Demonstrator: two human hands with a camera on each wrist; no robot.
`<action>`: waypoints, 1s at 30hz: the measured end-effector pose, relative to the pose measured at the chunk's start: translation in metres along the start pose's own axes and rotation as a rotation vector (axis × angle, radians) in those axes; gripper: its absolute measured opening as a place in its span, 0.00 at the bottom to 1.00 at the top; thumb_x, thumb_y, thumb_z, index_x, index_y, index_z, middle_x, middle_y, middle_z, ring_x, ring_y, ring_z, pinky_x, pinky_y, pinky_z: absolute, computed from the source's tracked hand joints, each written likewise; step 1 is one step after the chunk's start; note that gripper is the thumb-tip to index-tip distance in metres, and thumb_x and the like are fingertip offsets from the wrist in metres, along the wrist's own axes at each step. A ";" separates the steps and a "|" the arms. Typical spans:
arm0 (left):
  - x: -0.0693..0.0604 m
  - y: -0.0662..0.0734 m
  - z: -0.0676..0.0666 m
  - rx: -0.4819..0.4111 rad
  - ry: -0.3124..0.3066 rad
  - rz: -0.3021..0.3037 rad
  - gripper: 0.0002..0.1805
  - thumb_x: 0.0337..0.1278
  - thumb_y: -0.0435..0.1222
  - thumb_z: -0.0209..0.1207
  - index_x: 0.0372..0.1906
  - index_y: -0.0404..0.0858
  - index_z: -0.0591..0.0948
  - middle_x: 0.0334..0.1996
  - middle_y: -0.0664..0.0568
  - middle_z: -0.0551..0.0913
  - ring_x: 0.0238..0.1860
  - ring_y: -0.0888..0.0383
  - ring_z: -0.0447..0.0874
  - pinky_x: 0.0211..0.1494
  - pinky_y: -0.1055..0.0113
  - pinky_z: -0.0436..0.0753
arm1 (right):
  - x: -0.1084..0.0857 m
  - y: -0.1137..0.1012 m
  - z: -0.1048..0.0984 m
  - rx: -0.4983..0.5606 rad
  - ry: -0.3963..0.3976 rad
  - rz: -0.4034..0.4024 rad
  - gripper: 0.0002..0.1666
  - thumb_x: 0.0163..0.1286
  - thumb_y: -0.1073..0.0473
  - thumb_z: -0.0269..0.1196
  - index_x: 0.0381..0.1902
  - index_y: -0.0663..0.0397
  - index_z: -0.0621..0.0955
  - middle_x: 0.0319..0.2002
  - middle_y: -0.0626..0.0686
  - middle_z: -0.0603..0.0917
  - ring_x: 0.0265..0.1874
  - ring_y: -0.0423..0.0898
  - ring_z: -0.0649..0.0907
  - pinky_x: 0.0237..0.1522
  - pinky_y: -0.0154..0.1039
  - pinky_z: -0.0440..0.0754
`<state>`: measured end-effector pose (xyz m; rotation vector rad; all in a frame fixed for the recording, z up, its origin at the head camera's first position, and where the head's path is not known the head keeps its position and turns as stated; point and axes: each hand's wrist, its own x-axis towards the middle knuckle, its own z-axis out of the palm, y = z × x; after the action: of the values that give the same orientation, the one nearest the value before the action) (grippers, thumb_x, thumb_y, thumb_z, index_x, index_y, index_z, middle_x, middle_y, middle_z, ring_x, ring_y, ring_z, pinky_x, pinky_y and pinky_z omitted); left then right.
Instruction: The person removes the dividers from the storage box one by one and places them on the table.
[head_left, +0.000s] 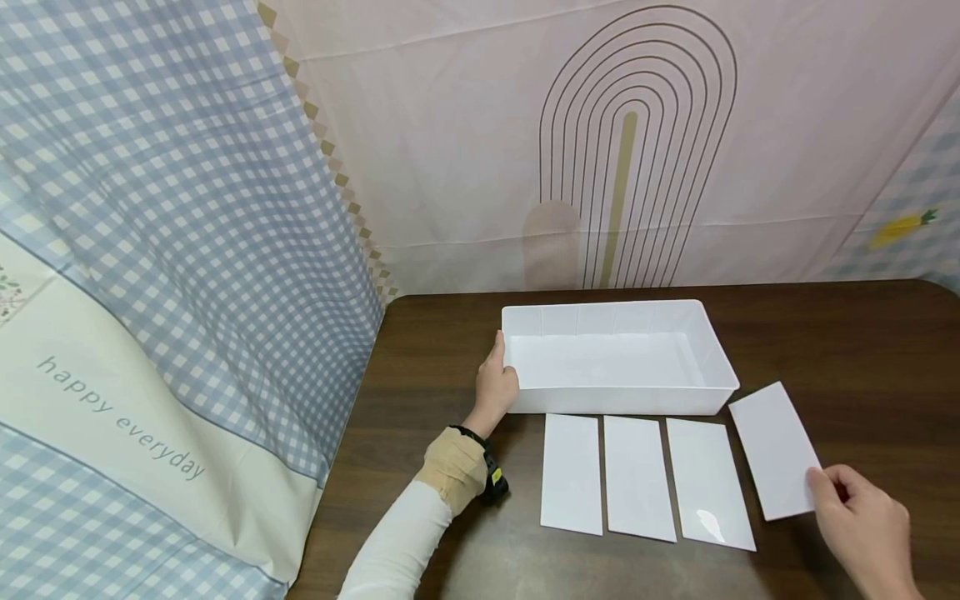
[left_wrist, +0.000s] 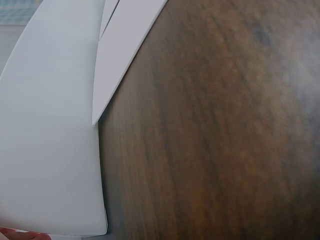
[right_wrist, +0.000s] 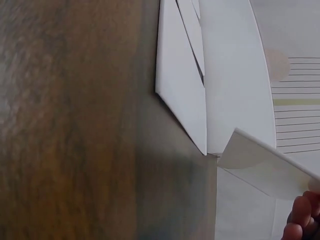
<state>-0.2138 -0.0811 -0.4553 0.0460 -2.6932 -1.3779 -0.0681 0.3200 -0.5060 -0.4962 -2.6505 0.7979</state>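
At the box's left end my left hand (head_left: 497, 387) rests on the white rectangular box (head_left: 622, 400), with a finger lying straight along its side. Fingertips show at the bottom corner of the left wrist view. My right hand (head_left: 862, 517) pinches a thin white rectangular panel (head_left: 776, 454) by its lower right corner, tilted right of the box. In the right wrist view the held panel (right_wrist: 265, 162) looks glossy. Three similar panels lie in a row before the box: a left one (head_left: 572, 475), a middle one (head_left: 640, 479) and a right one (head_left: 711, 483).
Dark brown wooden table (head_left: 420, 358) lies under everything. A pale cloth (head_left: 450, 125) with arch lines hangs behind it. Along the left side falls a blue checked cloth (head_left: 187, 167).
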 end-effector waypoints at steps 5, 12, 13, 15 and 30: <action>0.001 0.000 0.000 0.000 0.003 0.004 0.34 0.52 0.24 0.37 0.68 0.39 0.50 0.66 0.47 0.57 0.64 0.52 0.57 0.61 0.58 0.65 | -0.007 -0.034 -0.022 -0.007 -0.047 0.005 0.16 0.62 0.53 0.50 0.20 0.54 0.76 0.12 0.47 0.72 0.15 0.39 0.66 0.21 0.36 0.59; 0.000 0.000 0.000 -0.006 0.001 0.007 0.34 0.52 0.24 0.37 0.68 0.39 0.50 0.66 0.47 0.56 0.64 0.52 0.57 0.61 0.58 0.65 | -0.004 -0.023 -0.016 -0.021 -0.061 0.008 0.16 0.62 0.52 0.50 0.21 0.55 0.77 0.13 0.48 0.73 0.16 0.42 0.67 0.22 0.35 0.57; 0.000 0.000 0.000 -0.006 0.001 0.007 0.34 0.52 0.24 0.37 0.68 0.39 0.50 0.66 0.47 0.56 0.64 0.53 0.56 0.61 0.58 0.65 | -0.002 -0.015 -0.010 -0.031 -0.060 0.011 0.16 0.62 0.51 0.50 0.22 0.54 0.77 0.13 0.47 0.73 0.16 0.42 0.67 0.22 0.36 0.57; 0.000 0.000 0.000 -0.005 0.001 0.008 0.34 0.52 0.24 0.37 0.68 0.39 0.50 0.66 0.47 0.56 0.64 0.52 0.57 0.61 0.58 0.65 | 0.001 -0.002 -0.002 -0.051 -0.056 0.013 0.17 0.63 0.49 0.50 0.22 0.51 0.76 0.13 0.46 0.72 0.15 0.41 0.66 0.22 0.35 0.57; 0.000 0.001 0.000 -0.009 -0.003 -0.005 0.34 0.52 0.24 0.37 0.68 0.39 0.50 0.66 0.48 0.56 0.63 0.51 0.59 0.61 0.58 0.65 | -0.010 -0.052 -0.033 -0.059 -0.133 0.032 0.17 0.62 0.55 0.47 0.20 0.58 0.76 0.13 0.50 0.72 0.17 0.47 0.68 0.24 0.38 0.58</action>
<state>-0.2134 -0.0806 -0.4549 0.0500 -2.6906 -1.3923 -0.0580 0.2908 -0.4517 -0.5182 -2.8017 0.7898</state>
